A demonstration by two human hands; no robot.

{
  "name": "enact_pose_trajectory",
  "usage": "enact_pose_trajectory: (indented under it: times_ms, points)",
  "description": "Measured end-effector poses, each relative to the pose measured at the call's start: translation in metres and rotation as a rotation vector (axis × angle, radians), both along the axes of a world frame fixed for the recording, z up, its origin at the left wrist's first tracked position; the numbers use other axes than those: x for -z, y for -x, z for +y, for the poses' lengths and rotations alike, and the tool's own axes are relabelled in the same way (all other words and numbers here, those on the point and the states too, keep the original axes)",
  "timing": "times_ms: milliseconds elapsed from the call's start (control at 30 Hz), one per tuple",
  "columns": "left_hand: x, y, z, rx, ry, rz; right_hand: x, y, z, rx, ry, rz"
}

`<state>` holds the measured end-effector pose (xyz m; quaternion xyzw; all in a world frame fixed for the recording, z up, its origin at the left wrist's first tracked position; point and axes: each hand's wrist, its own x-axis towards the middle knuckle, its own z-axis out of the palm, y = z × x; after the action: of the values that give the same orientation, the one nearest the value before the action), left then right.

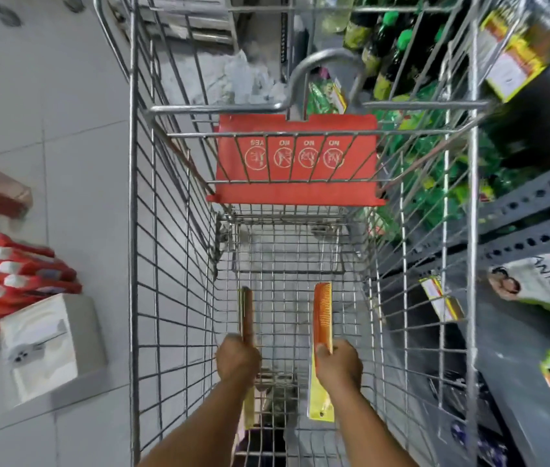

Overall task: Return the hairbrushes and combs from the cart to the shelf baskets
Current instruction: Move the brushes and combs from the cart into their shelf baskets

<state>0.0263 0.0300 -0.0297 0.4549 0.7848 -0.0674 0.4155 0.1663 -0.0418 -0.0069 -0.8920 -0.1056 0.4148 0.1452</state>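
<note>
My left hand point(238, 360) is clenched round the lower half of a dark brown comb point(246, 315), seen edge-on, with its yellow card point(249, 407) hanging below my fist. My right hand point(338, 364) grasps an orange comb point(322, 318) the same way, thumb across its face, teeth turned right, its yellow backing card point(321, 402) trailing under my wrist. I hold both upright by the middle, I think, so the cards hang free and I can lift them straight out between the wire walls.

Both forearms reach forward and down side by side, wrists level, fists just apart, inside the shopping cart point(172, 298). Below my hands the cart floor shows a dark shape I cannot make out; whether more combs or brushes remain there I cannot tell. Ahead of my hands the red child-seat flap point(297, 160) stands folded up. Right of my right hand runs the grey metal shelf point(536, 210) with green bottles and packets; no basket is plainly visible. Left of my left hand lie red toothbrush packs point(14, 284) and a white box point(47, 345).
</note>
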Motion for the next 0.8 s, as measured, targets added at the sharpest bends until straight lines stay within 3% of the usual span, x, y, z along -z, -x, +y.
enact_pose_trajectory:
  times_ms: [100,233,433,667,800]
  points:
    - [-0.024,-0.002,0.004,-0.131,0.025,-0.201,-0.024,-0.004,0.0,0.063,-0.122,0.057]
    - [-0.082,-0.007,0.006,-0.334,0.036,-0.646,-0.075,-0.014,-0.004,0.14,-0.27,0.074]
    - [-0.168,-0.014,0.002,-0.289,0.051,-0.955,-0.16,-0.025,-0.009,0.202,-0.467,0.015]
    - [-0.273,-0.031,-0.008,-0.141,-0.037,-1.108,-0.255,-0.037,-0.038,0.256,-0.726,0.115]
    - [-0.329,-0.054,-0.02,-0.017,-0.069,-1.145,-0.306,-0.048,-0.063,0.273,-0.889,0.064]
